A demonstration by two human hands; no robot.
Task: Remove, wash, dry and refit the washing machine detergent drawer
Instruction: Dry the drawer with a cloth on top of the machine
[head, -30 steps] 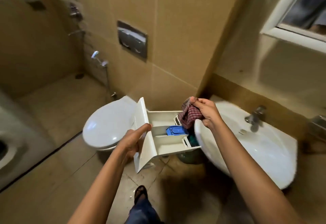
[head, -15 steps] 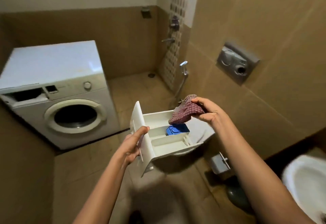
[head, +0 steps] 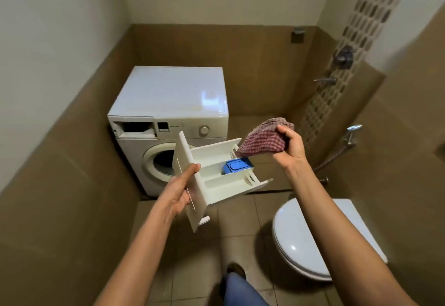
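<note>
My left hand [head: 181, 193] grips the front panel of the white detergent drawer [head: 216, 171], held in the air with its compartments facing up and a blue insert [head: 237, 165] at its far end. My right hand [head: 290, 145] pinches a red checked cloth [head: 263, 140], lifted just above and to the right of the drawer's far end. Ahead stands the white washing machine [head: 173, 98], its empty drawer slot [head: 134, 128] dark at the top left of its front.
A closed white toilet [head: 305, 240] sits at the right on the tiled floor [head: 238, 219]. A hand spray hose [head: 350, 137] and shower fittings [head: 343, 57] hang on the right wall. My leg [head: 240, 289] shows at the bottom. Tiled walls enclose both sides.
The view has swung left from the sink and toilet to face the washing machine. The cloth has come up out of the drawer and now hangs above its far end.
</note>
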